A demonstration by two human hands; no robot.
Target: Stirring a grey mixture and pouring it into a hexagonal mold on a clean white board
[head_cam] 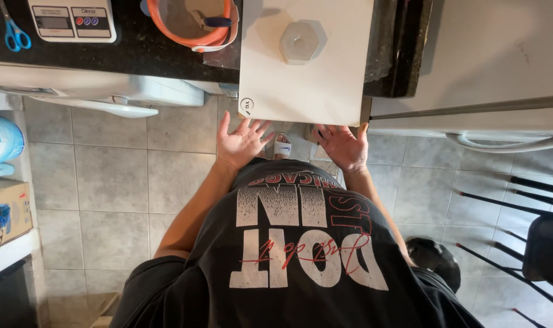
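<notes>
Nearest the camera: black printed t-shirt [295, 255], forearms out in front over the grey tiled floor [106, 182]. One white sandal [282, 146] shows between the wrists.

Left hand [243, 143] is open, palm up, fingers spread, holding nothing, just short of the near edge of the white board [307, 67]. Right hand [343, 147] is also open and empty, palm up, fingertips at or just under the board's near right corner (contact unclear from this angle).

The board lies flat on the dark desk [118, 54] and overhangs its front edge toward the person, probably so the hands can get under it. A pale hexagonal block [299, 41] sits on the board, toward its far end, well apart from both hands.

Further back on the desk: an orange-rimmed bowl [194, 21] with a utensil inside, just left of the board; a white kitchen scale [73, 19]; blue-handled scissors [12, 30] at the far left.
</notes>
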